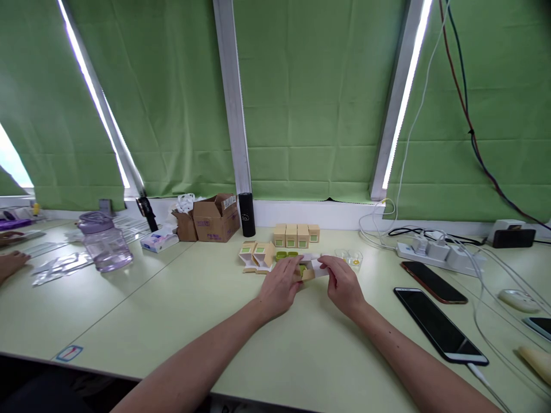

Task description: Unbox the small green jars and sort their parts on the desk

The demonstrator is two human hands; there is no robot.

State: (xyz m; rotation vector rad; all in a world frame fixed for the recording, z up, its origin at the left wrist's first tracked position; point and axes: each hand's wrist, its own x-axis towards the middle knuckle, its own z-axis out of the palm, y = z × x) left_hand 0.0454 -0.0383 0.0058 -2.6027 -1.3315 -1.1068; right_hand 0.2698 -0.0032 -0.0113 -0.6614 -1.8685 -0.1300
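Note:
A small cardboard box (308,275) with a white inside lies between my hands on the table. My left hand (279,285) is closed on its left side, fingers reaching over the top. Thumb and fingers of my right hand (344,282) pinch its white flap at the right. Something green shows inside the box, partly covered by my fingers. Just behind it are green pieces (293,254). Two opened kraft boxes (257,256) stand left of my left hand. Beyond my right hand sits a clear plastic holder (355,259) with yellowish round parts.
Behind the hands stands a row of closed kraft boxes (291,236). Further back are a black bottle (247,215) and a brown carton (215,219). Two phones (439,324), cables and a power strip (439,259) occupy the right. At left are a purple jug (105,244) and another person's hand (12,264).

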